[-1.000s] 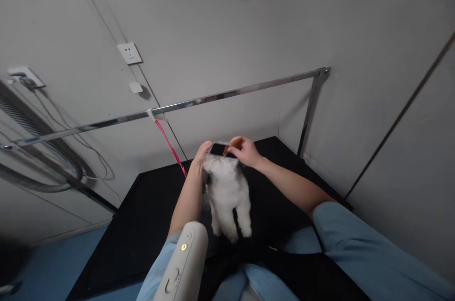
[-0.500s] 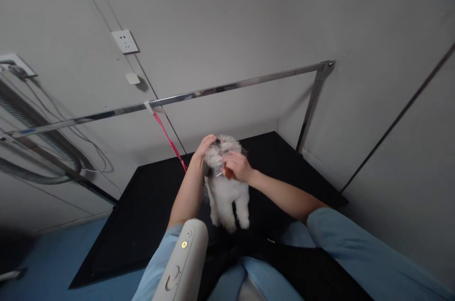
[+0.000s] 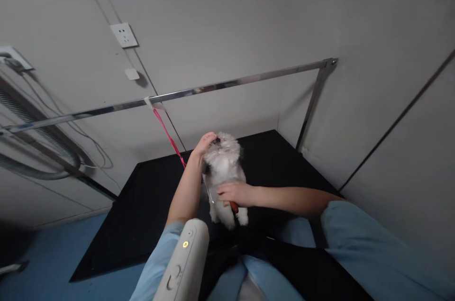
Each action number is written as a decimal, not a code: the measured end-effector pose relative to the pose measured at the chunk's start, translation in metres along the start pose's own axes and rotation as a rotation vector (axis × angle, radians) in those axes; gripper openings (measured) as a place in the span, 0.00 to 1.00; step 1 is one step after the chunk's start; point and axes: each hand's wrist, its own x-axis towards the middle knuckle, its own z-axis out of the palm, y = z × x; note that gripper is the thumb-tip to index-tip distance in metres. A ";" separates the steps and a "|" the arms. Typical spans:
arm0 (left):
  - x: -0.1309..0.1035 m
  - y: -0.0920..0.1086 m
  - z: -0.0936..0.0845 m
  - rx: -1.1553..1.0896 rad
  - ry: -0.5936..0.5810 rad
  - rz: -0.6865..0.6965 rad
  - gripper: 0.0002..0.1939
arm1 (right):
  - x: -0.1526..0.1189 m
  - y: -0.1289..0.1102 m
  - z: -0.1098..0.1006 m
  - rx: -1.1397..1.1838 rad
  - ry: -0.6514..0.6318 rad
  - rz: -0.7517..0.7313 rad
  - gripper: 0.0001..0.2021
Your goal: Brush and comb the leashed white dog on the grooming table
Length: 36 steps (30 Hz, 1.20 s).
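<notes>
A fluffy white dog (image 3: 224, 161) sits upright on the black table (image 3: 142, 206), its head tipped up. My left hand (image 3: 205, 143) is closed around the side of its muzzle, by the dark nose. Lower down, my right hand (image 3: 235, 194) lies across the chest, fingers wrapped round a tool with an orange-brown handle (image 3: 233, 207). The tool's far end is mostly hidden by the hand and fur. A pink leash (image 3: 168, 135) runs down from the metal bar to the left of the dog.
A metal bar (image 3: 227, 84) spans behind the table on posts. Grey hoses (image 3: 46, 149) and cables hang at left beside the wall. A wall socket (image 3: 124, 35) sits above the bar. A pale cylindrical device (image 3: 185, 263) fills the lower foreground.
My right hand has moved down from the dog's face to its chest with the tool. My left hand stays at the muzzle. The camera view has shifted slightly.
</notes>
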 end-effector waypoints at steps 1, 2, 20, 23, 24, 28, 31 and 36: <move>0.000 0.000 -0.001 0.003 -0.002 0.007 0.18 | 0.002 0.002 -0.002 -0.043 0.030 -0.015 0.04; 0.000 0.000 -0.002 0.005 0.000 0.016 0.18 | 0.004 0.005 -0.004 -0.100 0.062 0.006 0.06; -0.004 -0.004 -0.016 -0.048 0.087 0.012 0.19 | 0.019 0.031 -0.022 -0.052 -0.192 -0.367 0.06; -0.004 -0.004 -0.020 -0.075 0.098 0.004 0.18 | 0.022 0.038 -0.019 -0.078 -0.094 -0.219 0.10; -0.004 -0.005 -0.021 -0.083 0.111 0.012 0.18 | 0.020 0.038 -0.015 -0.077 -0.098 -0.185 0.10; -0.002 -0.010 -0.030 -0.142 0.198 0.068 0.19 | 0.000 0.023 0.005 0.141 -0.255 -0.325 0.05; -0.002 -0.014 -0.038 -0.183 0.212 0.086 0.19 | -0.003 0.017 0.000 0.240 -0.171 -0.290 0.06; -0.011 -0.018 -0.046 -0.251 0.286 0.075 0.19 | 0.014 0.022 -0.026 0.088 -0.039 0.000 0.06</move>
